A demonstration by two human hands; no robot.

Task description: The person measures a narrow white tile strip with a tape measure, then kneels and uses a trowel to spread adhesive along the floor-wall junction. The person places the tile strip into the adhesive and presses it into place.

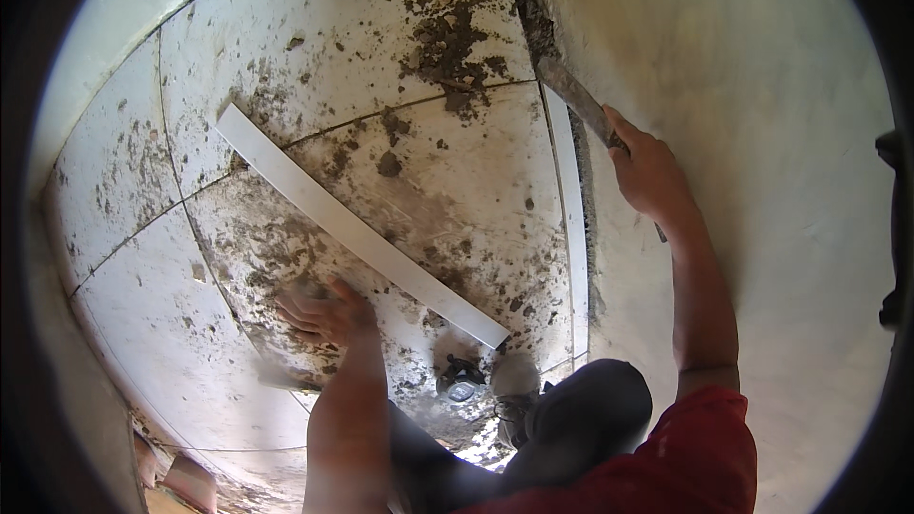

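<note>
My right hand (647, 168) is closed round a long, flat, dirt-crusted bar (581, 100). The bar's far end meets the dark, broken gap (533, 9) where the floor tiles run up to the wall. Below that end, a narrow white tile strip (568, 219) lies along the wall edge. On the left, my left hand (328, 312) is low over the dirty tiles with its fingers apart and nothing visible in it. A second, loose white strip (362, 228) lies slantwise across the floor, just beyond the left hand.
Large white floor tiles (124, 324) are strewn with soil clumps (452, 48). A dark round object (462, 385) sits by my feet, near my bent knee (600, 409). A blurred flat piece (286, 376) is beside my left forearm. A plastered wall (762, 133) rises on the right.
</note>
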